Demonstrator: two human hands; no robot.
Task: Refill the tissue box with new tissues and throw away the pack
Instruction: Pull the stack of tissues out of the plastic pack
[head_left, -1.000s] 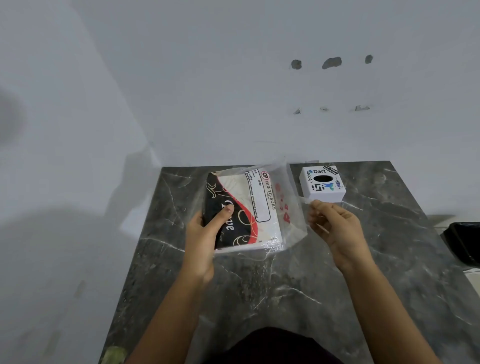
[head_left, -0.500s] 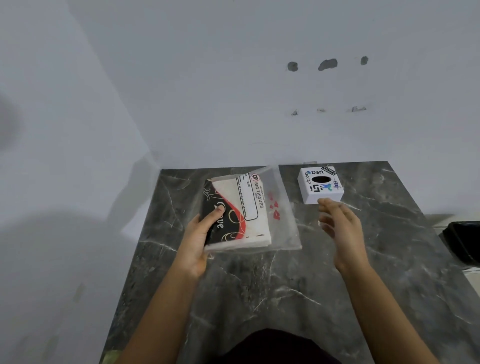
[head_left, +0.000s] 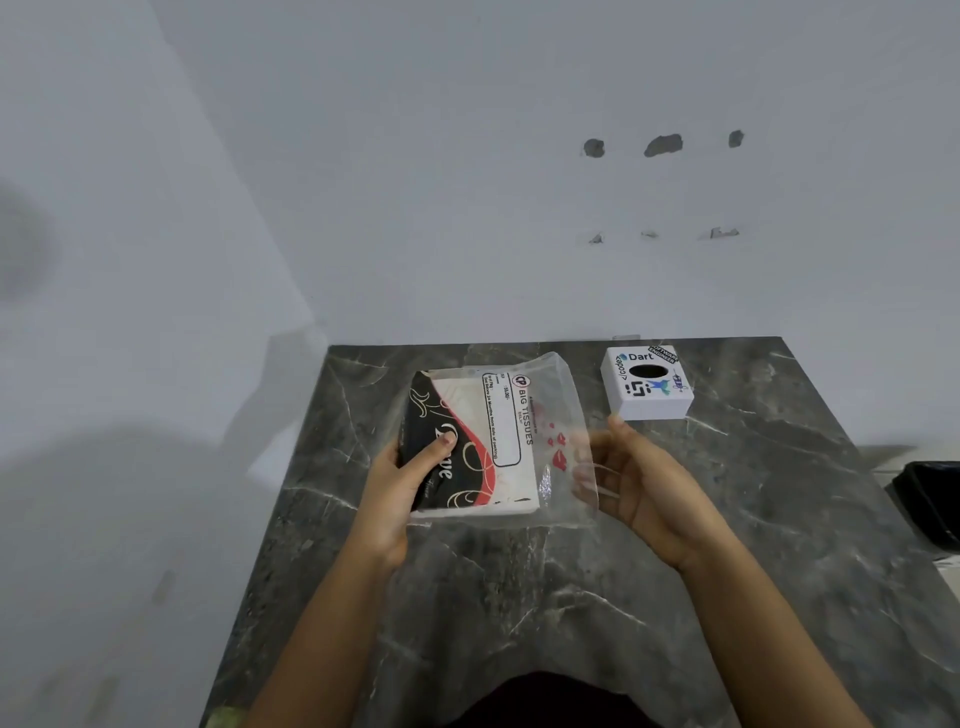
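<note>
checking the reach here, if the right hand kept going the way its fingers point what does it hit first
The right hand points left, toward the tissue pack. It would first meet the pack's loose clear end, which it seems to be touching already, though depth is unclear. The tissue box sits off that line.

A dark grey marble desk (head_left: 519, 597) with pale veins stands against a plain whitish wall (head_left: 467, 182), which bears three dark gouges (head_left: 662, 144) and smaller chips.

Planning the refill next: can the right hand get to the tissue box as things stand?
Probably yes. The right hand is at the pack's clear end, just in front of the tissue box, with bare table between them and nothing in the way.
</note>
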